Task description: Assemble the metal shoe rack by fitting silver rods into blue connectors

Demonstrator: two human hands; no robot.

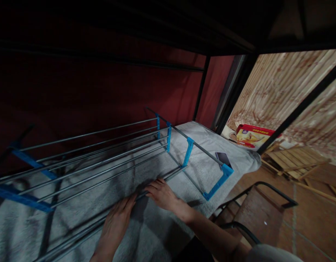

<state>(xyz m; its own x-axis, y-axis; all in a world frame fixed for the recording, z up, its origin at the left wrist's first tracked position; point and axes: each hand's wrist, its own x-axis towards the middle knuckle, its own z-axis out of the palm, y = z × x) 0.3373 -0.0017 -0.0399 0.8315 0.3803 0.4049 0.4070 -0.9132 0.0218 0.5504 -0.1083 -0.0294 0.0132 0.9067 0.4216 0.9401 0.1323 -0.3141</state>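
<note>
Rack [102, 153] lies on its side across the grey blanket [162, 233] of the lower bunk, filling left and centre of the frame: long metal rods held by blue plastic end pieces [218, 183].

Left hand [117, 220], lower centre, lies flat and palm down, fingers stretched over the nearest rods; it presses rather than grips. Right hand [162, 194], just right of it, has its fingers curled over the same front rods, loosely closed on them. Hands sit near each other, not touching.

Looks like the fitting or straightening stage: both hands are on the front rods partway along their span. Any next move calls for keeping the rods parallel and the blue ends steady, since the blanket gives soft, uneven support.

Around:
- phone [224, 159] lies on the blanket at centre right, right against the far blue end piece; a shove of the rack could knock it.
- red box [252, 136] beyond the bed, right.
- chair [255, 211] at lower right, close to the bed edge.
- bunk frame overhead limits headroom.
</note>
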